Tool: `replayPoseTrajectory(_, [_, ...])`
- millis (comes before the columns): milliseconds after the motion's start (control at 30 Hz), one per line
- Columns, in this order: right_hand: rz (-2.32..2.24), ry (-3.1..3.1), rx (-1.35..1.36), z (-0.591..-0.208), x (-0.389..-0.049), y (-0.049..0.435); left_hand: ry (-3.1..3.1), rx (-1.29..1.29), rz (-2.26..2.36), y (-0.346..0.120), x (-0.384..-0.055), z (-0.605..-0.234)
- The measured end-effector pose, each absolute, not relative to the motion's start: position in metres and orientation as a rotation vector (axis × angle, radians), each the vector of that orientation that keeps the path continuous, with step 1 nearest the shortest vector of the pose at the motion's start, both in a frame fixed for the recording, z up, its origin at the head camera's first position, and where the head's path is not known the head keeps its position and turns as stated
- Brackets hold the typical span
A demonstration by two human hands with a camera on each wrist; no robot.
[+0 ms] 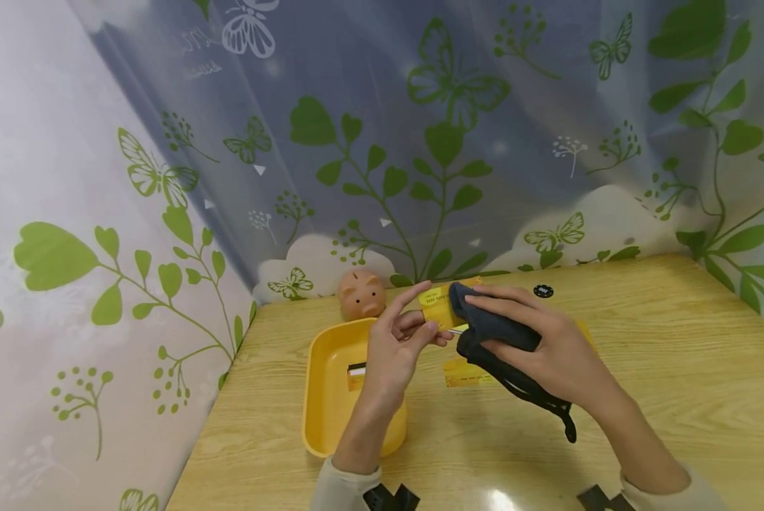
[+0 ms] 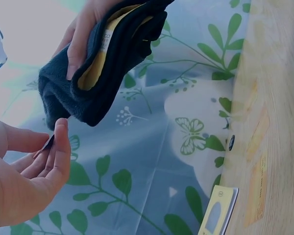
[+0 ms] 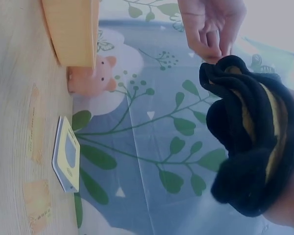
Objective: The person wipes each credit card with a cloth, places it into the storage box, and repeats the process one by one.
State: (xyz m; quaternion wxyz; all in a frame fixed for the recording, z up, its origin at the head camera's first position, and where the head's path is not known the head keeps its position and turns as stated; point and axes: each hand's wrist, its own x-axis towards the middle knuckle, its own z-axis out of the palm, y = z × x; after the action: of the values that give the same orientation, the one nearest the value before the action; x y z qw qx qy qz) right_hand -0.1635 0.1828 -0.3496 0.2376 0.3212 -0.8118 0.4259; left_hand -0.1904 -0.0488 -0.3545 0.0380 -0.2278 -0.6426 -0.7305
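My right hand (image 1: 557,348) grips a dark cloth pouch (image 1: 499,330) above the table, with a black cord hanging from it. Yellow lining shows inside its folds in both wrist views. My left hand (image 1: 391,348) is at the pouch's left end, palm turned up. Between its thumb and fingers it pinches a small, thin dark piece (image 2: 50,142), seen nearly edge-on, so its kind is unclear. The right wrist view shows the left fingertips close against the pouch's edge; whether they touch cannot be told.
A yellow tray (image 1: 320,426) stands left, partly behind my left forearm, with a small orange-and-white item (image 1: 356,376) inside. Behind it sits a pink piggy bank (image 1: 361,294). A yellow box (image 3: 68,152), flat printed notes (image 3: 35,127) and a black chip (image 1: 543,291) are on the table.
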Motion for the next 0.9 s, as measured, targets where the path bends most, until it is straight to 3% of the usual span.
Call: replayPoseTrajectory(900, [1.241, -2.175, 0.709, -0.341, -0.166, 0.217, -1.938, -0.645, -2.285, -0.054, -0.194, -0.355])
